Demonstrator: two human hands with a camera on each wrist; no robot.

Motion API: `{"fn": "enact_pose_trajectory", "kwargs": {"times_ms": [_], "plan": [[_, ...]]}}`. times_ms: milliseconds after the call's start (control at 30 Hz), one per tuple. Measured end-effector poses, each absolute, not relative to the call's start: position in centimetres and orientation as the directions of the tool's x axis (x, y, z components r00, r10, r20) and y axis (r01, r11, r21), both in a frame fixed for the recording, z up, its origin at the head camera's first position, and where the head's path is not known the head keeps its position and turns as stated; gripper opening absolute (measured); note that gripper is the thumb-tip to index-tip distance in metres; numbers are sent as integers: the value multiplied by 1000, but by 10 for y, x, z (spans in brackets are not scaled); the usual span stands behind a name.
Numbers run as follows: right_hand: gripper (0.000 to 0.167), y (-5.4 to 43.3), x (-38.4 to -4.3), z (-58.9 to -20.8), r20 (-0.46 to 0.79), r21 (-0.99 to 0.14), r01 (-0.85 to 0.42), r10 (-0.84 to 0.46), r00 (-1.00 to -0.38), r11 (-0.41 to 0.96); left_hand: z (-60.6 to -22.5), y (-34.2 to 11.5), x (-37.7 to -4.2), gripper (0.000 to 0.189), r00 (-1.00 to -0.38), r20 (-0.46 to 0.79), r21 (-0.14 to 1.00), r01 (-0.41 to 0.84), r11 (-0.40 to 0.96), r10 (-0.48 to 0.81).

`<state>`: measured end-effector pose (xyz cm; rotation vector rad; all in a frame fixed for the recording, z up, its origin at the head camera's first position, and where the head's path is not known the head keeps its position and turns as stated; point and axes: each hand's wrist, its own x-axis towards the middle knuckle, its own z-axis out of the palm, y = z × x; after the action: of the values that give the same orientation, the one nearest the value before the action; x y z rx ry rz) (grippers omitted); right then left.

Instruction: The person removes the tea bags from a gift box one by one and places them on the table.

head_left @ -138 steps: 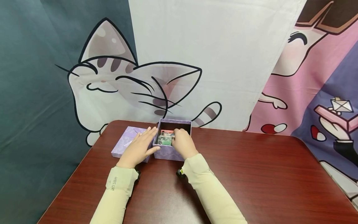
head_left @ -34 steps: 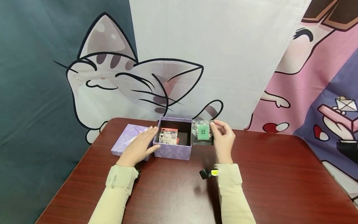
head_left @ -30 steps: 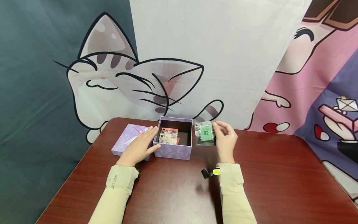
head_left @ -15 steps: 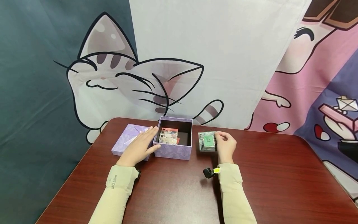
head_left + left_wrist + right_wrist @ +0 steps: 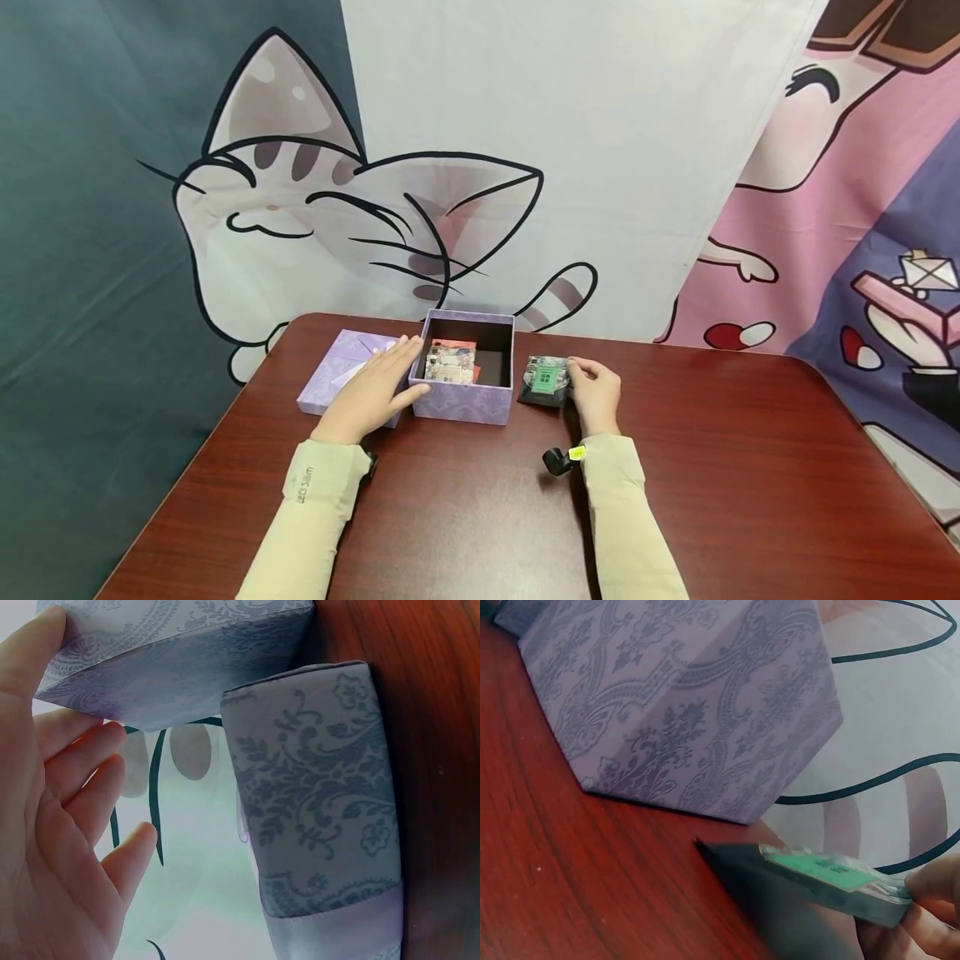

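A purple patterned box (image 5: pixel 462 404) stands uncovered near the back of the table. My left hand (image 5: pixel 371 392) has its fingers straight, touching the box's left side. In the left wrist view, the fingers of that left hand (image 5: pixel 75 787) lie along the box wall (image 5: pixel 195 667). To the right of the box, my right hand (image 5: pixel 597 396) pinches the right edge of a dark tea bag packet (image 5: pixel 545 382) with a green label. In the right wrist view, this tea bag packet (image 5: pixel 825 874) slants low over the table, its far end close to the surface.
Red and multicoloured packets (image 5: pixel 450 363) lie inside the box at its left. The purple lid (image 5: pixel 327 382) with a ribbon is left of the box, partly beneath my left forearm and hand in view. A printed cat curtain (image 5: pixel 480 233) hangs behind the brown table (image 5: pixel 735 450).
My right hand has come out of the box with the tea bag packet, moved right, then lowered it toward the table and slightly left. My left hand stays at the box's side.
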<state>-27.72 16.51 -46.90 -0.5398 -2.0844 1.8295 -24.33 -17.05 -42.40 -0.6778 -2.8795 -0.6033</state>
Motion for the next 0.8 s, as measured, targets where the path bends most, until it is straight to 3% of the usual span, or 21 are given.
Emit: {"fn": "enact_pose_trajectory", "kwargs": {"times_ms": [367, 800], "plan": [[40, 161, -276, -466, -43, -983, 100, 338, -940, 153, -423, -170, -244, 78, -893, 207, 359, 449, 818, 400], [41, 162, -275, -469, -28, -963, 94, 252, -967, 253, -425, -171, -243, 78, -891, 209, 354, 453, 818, 403]]}}
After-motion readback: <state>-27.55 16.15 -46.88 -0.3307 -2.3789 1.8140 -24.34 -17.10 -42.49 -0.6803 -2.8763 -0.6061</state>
